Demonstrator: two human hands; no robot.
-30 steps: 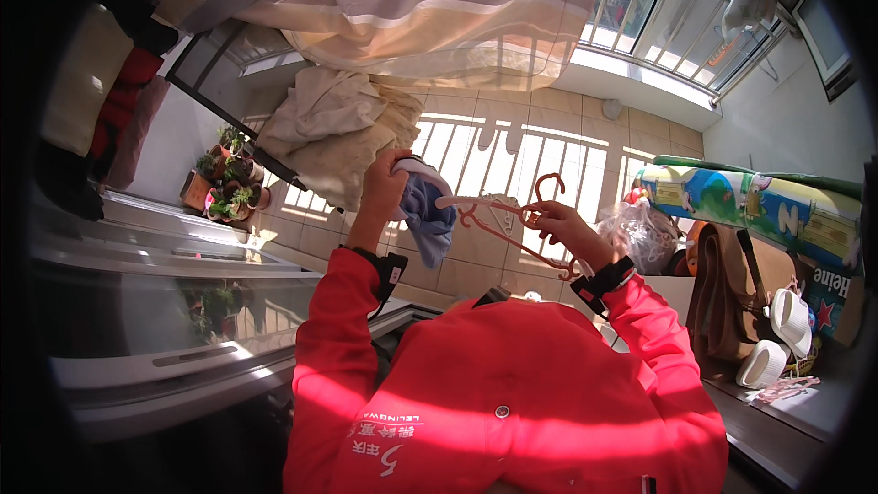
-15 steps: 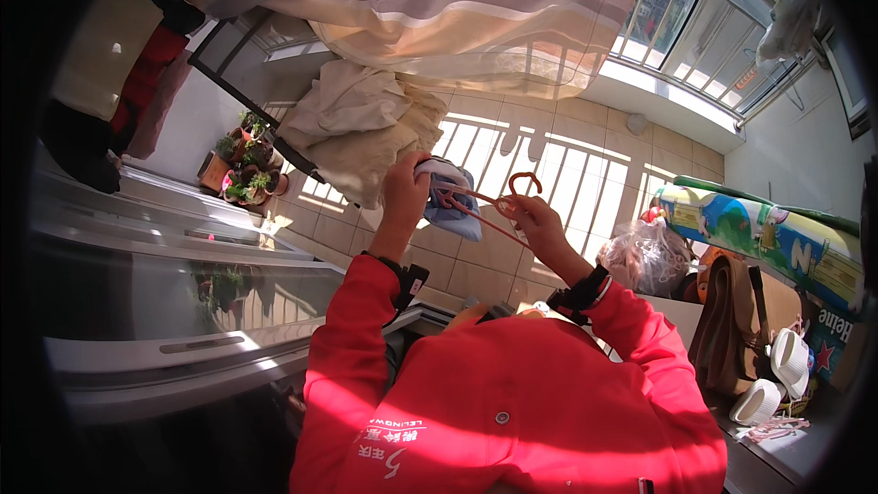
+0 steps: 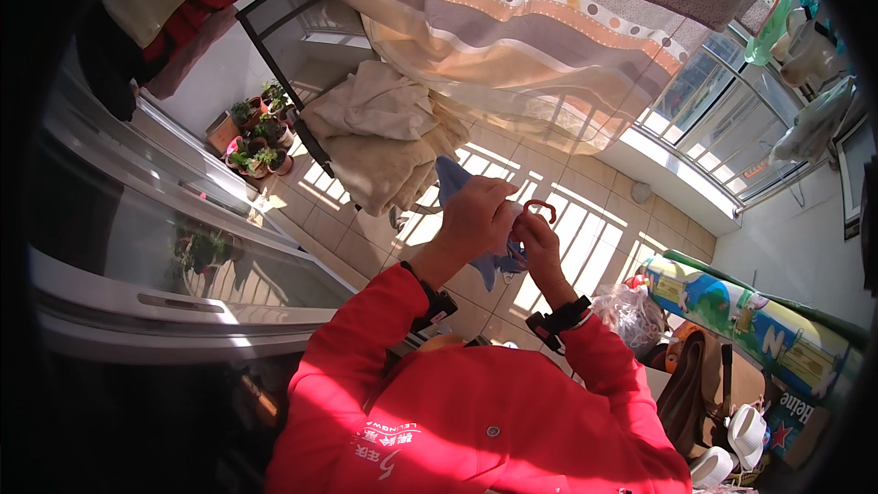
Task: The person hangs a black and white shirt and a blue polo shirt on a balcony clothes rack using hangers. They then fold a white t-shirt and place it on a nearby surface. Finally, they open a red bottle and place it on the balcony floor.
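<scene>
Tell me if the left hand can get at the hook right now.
Probably yes: the hook juts out from the right hand, close by the left hand, though that hand seems busy with the blue cloth.

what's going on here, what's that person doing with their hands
A person in a red jacket has a blue cloth in the left hand and a reddish hanger in the right hand, held just below its hook. The hands are close together, hiding most of the hanger, so I can't tell whether it's inside the cloth. Beyond them sits a cream fabric pile.
</scene>
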